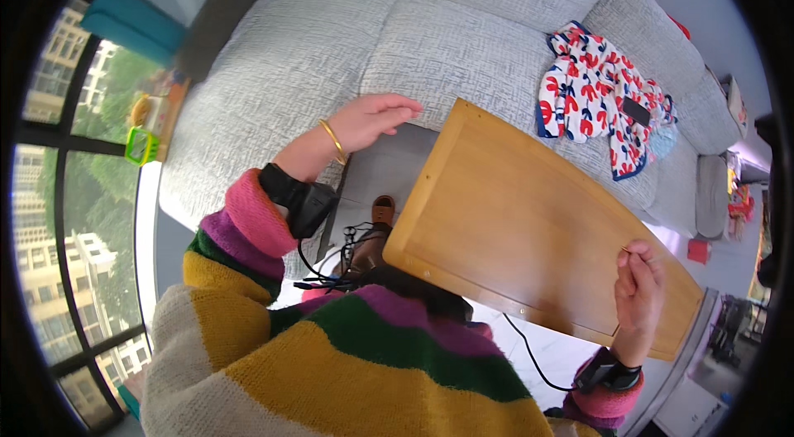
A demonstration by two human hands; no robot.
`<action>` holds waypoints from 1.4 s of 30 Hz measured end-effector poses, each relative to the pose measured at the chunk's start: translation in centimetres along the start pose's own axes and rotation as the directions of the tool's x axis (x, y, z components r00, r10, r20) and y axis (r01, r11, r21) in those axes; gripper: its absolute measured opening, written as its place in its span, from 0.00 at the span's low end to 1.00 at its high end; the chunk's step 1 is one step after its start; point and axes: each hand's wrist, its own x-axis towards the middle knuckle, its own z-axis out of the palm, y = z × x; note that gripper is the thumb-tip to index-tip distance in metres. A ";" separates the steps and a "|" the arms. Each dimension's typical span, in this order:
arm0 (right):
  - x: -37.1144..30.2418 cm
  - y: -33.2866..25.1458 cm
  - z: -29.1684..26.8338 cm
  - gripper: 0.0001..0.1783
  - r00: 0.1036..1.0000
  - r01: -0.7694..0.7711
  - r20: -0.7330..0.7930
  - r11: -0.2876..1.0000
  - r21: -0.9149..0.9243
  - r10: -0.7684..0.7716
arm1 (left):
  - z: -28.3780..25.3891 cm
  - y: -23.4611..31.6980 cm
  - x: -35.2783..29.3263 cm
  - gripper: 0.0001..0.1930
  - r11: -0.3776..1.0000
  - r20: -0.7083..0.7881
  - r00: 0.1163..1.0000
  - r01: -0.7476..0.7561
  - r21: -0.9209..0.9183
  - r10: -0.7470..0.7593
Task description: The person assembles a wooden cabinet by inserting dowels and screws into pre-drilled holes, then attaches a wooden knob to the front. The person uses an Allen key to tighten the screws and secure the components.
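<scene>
Stretching slantwise from far left to near right, the wooden table (513, 197) lies in front of the person, its long axis running roughly the same way as the line from one hand to the other. The right hand (638, 284) is the nearer: it is over the tabletop toward the right end, thumb and fingers drawn together at the tips. Whether that grip pinches something tiny, and whether the hand touches the wood, I cannot tell. The left hand (372, 121) hangs just off the table's left end, fingers extended and together, its grip released with nothing in it; from there the table lies to the right.

The short left end faces the left hand, its far corner being the closest part. The far long edge runs beside the grey sofa (289, 73), and the near one passes in front of the striped sweater (397, 354). Open room shows on the left, where grey floor (389, 164) with a brown shoe (383, 210) lies between sofa and table end. A black cable (529, 348) dangles below the near edge. Beyond the far edge, on the sofa, lie a patterned shirt (583, 90) and a dark phone (636, 112).
</scene>
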 end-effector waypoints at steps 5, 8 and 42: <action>1.7 0.4 6.2 0.05 0.997 -0.067 0.026 0.997 -0.048 0.068 | 3.7 -1.5 5.3 0.26 0.924 0.185 0.983 0.077 -0.374 -0.008; 2.2 1.2 7.4 0.05 0.992 -0.125 0.000 0.991 -0.055 0.125 | 4.8 -2.4 6.9 0.29 0.799 0.378 0.922 0.290 -0.527 -0.085; 8.0 5.2 9.9 0.07 0.975 -0.203 -0.108 0.977 -0.065 0.196 | 2.2 -0.7 9.9 0.17 0.982 0.581 0.804 -0.026 -0.185 0.130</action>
